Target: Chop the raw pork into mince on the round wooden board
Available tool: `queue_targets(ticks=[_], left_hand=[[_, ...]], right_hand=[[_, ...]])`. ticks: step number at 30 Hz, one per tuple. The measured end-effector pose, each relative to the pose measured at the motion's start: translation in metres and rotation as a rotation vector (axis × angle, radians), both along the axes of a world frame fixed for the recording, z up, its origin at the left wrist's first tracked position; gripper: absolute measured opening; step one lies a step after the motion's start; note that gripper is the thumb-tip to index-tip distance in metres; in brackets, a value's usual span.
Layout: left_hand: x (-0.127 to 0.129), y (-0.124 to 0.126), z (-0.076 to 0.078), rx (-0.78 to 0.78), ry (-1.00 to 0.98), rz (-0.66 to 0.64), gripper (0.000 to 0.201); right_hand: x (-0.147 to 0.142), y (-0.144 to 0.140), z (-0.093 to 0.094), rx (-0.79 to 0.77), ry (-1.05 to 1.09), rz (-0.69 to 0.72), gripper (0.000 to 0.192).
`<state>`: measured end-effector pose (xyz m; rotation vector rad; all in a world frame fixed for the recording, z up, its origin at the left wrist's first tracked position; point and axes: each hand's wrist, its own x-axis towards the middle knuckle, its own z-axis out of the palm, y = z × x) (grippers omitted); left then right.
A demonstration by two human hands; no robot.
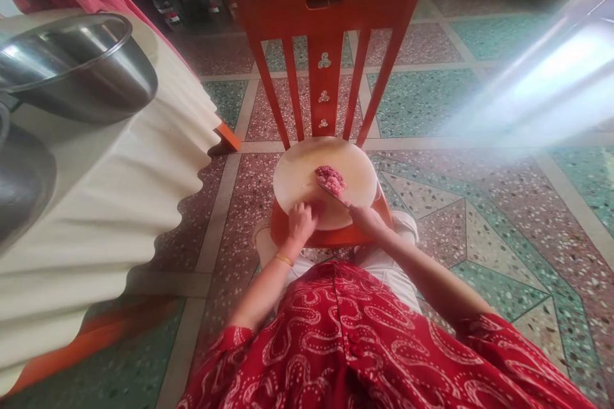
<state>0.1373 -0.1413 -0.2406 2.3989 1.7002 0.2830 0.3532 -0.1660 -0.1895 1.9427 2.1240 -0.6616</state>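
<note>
**Minced meat gathered on a round board set on a chair seat**

A round chopping board (pixel 307 172) is seen lying on the seat of an orange chair (pixel 326 19), directly in front of the person. On the right half of the board a small heap of pink minced meat (pixel 330 177) is placed. A knife (pixel 336 195) is held in the right hand (pixel 365 217); the fingers are closed around the handle, and the blade lies flat under the near side of the meat. The left hand (pixel 301 220) is rested on the near edge of the board with the fingers curled loosely; whether something is pinched in it cannot be told.

The long axis of the knife runs from the right hand at the lower right up toward the upper left, so the tip is pointed at the middle of the board and away from the body. The meat heap is stretched slightly along the same line.

Some risks may be judged from here. The board is wider than the seat part that is visible, so it could be tipped or slid if pressure is given near its rim. The left hand is near to the blade, and a cut could be caused by a slip. Meat could also be pushed off the far edge onto the tiled floor (pixel 480 217).

To the left, steel bowls (pixel 81 70) are stood on a table with a cream cloth (pixel 144 179).
</note>
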Motion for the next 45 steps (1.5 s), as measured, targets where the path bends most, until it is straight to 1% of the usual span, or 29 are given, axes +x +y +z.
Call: queue_targets(ticks=[2,3,6,8,10,12,15,18,21,23,25,27,31,33,35,38,40,43,45], left_hand=[[0.004,-0.008,-0.003,0.02,-0.058,-0.004,0.044],[0.005,-0.01,-0.004,0.033,-0.068,0.0,0.045],[0.004,-0.007,-0.01,0.068,-0.083,0.011,0.037],[0.002,-0.002,-0.013,0.09,-0.149,-0.027,0.034],[0.001,0.002,-0.018,0.083,-0.251,-0.079,0.031],[0.003,0.004,-0.023,0.03,-0.338,-0.099,0.03],[0.007,0.005,-0.032,-0.043,-0.392,-0.07,0.032],[0.008,0.007,-0.039,-0.066,-0.409,-0.054,0.036],[0.008,0.012,-0.044,-0.089,-0.419,-0.054,0.04],[0.008,0.015,-0.046,-0.097,-0.419,-0.059,0.043],[0.007,0.016,-0.046,-0.099,-0.417,-0.062,0.044],[0.007,0.016,-0.046,-0.099,-0.418,-0.064,0.044],[0.006,0.012,-0.046,-0.101,-0.431,-0.052,0.042],[0.006,0.011,-0.047,-0.1,-0.437,-0.041,0.041],[0.007,0.011,-0.046,-0.097,-0.437,-0.035,0.041],[0.007,0.012,-0.042,-0.089,-0.425,-0.048,0.039],[0.007,0.012,-0.038,-0.082,-0.414,-0.06,0.038],[0.007,0.011,-0.034,-0.067,-0.407,-0.063,0.039],[0.007,0.01,-0.033,-0.06,-0.409,-0.056,0.039]], right_hand=[[-0.007,-0.002,0.009,-0.001,0.015,-0.004,0.037],[-0.011,-0.002,0.014,-0.004,0.023,-0.007,0.036],[-0.025,-0.003,0.03,-0.046,0.025,-0.008,0.034],[-0.033,-0.003,0.034,-0.068,0.007,0.009,0.034],[-0.038,-0.003,0.034,-0.073,-0.013,0.036,0.033],[-0.039,-0.003,0.032,-0.072,-0.026,0.051,0.035],[-0.038,-0.001,0.029,-0.066,-0.042,0.065,0.039],[-0.043,0.008,0.031,-0.116,-0.06,0.08,0.041],[-0.062,0.027,0.033,-0.138,-0.062,0.097,0.037],[-0.078,0.04,0.032,-0.11,-0.049,0.104,0.033],[-0.088,0.046,0.03,-0.086,-0.041,0.107,0.032],[-0.085,0.044,0.027,-0.083,-0.044,0.115,0.034],[-0.055,0.023,0.026,-0.133,-0.097,0.119,0.039],[-0.047,0.018,0.027,-0.15,-0.124,0.112,0.039],[-0.051,0.023,0.027,-0.146,-0.106,0.106,0.04],[-0.067,0.037,0.024,-0.105,-0.051,0.104,0.041],[-0.069,0.042,0.021,-0.087,-0.026,0.119,0.041],[-0.051,0.038,0.02,-0.093,-0.012,0.134,0.046],[-0.036,0.031,0.023,-0.088,-0.052,0.093,0.049]])
